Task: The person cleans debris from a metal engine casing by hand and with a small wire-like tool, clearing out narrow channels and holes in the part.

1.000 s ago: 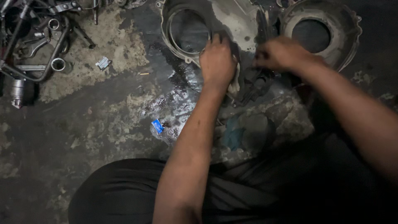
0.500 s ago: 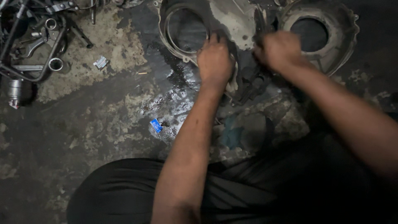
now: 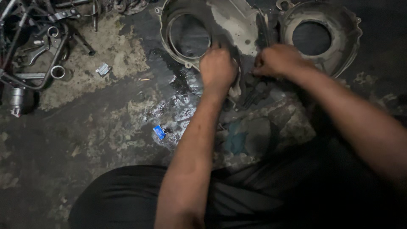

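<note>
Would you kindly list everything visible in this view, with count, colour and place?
engine cover: one, grey metal, top centre, under both hands
round housing: one, grey, top right
tools and metal rings: a pile, dark and silvery, top left
small metal canister: one, silvery, left edge
blue scrap: one, blue, floor centre
floor: one, dark, oily
legs: dark trousers, bottom
left hand: on the cover
right hand: on the cover's right edge

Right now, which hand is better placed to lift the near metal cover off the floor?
Probably the left hand: it already rests on the metal cover, beside its round opening. The right hand sits at the cover's far edge, nearer the second housing.
</note>
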